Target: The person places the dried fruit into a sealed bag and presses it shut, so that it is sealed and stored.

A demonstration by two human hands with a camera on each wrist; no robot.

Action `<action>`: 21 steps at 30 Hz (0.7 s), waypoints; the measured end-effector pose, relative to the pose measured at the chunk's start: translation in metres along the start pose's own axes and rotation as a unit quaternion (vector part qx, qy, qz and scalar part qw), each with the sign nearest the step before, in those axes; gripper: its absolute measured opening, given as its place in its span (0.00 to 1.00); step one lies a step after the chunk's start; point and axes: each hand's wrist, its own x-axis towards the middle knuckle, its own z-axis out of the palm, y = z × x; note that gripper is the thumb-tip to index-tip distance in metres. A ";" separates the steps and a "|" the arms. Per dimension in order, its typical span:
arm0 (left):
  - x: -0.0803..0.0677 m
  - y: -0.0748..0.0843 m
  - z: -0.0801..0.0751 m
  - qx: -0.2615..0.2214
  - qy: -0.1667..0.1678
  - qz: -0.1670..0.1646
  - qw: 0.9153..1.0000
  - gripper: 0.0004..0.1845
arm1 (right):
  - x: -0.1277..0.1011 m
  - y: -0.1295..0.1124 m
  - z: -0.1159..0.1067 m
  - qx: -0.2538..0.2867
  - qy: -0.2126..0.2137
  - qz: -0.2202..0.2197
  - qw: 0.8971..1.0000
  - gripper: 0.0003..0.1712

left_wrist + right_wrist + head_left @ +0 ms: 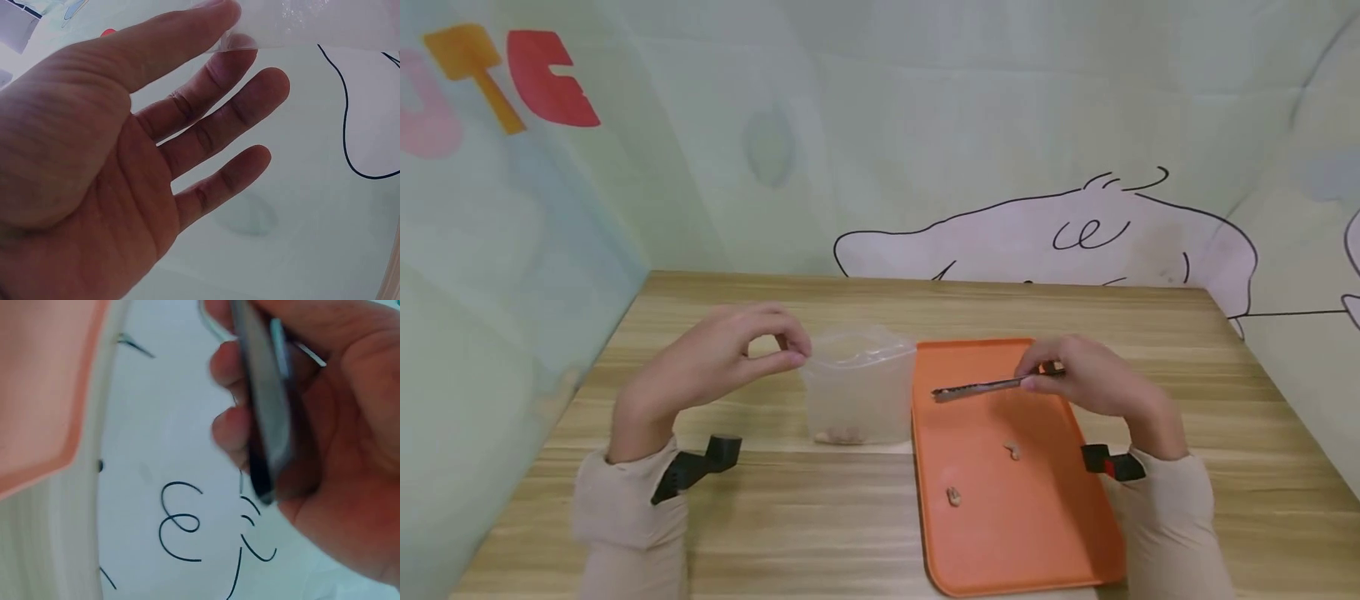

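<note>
A clear zip bag [859, 400] stands upright on the table with its mouth up and a few brownish pieces [840, 436] at the bottom. My left hand [722, 354] pinches the bag's upper left corner between thumb and index finger. In the left wrist view the other fingers [219, 128] spread away from the bag. Metal tongs [981, 388] are gripped in my right hand [1086, 379], their tips pointing left toward the bag, above the orange tray [1022, 533]. Two small brownish pieces lie on the tray, one nearer piece [953, 497] and one farther piece [1013, 451].
The tray stands just right of the bag on a wooden table [775, 525]. Behind the table hangs a pale green printed backdrop [925, 125] that also covers the left side. Black wrist mounts [700, 467] sit on both sleeves.
</note>
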 end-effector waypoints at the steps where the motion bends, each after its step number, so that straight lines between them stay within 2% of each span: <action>1: 0.000 0.000 0.000 0.000 0.001 0.002 1.000 0.04 | -0.002 -0.001 -0.003 0.015 0.020 -0.014 1.000 0.05; 3: 0.000 0.000 0.000 0.001 0.002 0.005 1.000 0.04 | -0.004 -0.005 -0.007 0.042 0.064 -0.043 0.996 0.09; 6: -0.001 0.000 0.000 0.003 0.002 0.008 1.000 0.04 | -0.004 -0.015 -0.010 0.064 0.139 -0.089 0.984 0.13; 10: -0.001 0.003 0.001 0.001 -0.001 0.006 1.000 0.05 | 0.004 -0.034 -0.004 0.030 0.216 -0.143 0.965 0.14; 14: -0.001 0.004 0.001 0.002 -0.002 0.004 1.000 0.06 | 0.018 -0.052 0.008 -0.024 0.242 -0.181 0.953 0.09; 17: 0.000 0.005 0.001 0.004 -0.002 0.002 1.000 0.06 | 0.023 -0.058 0.015 -0.023 0.243 -0.177 0.954 0.07; 21: 0.000 0.005 0.001 0.002 -0.002 0.002 1.000 0.05 | 0.020 -0.058 0.014 -0.009 0.240 -0.139 0.961 0.09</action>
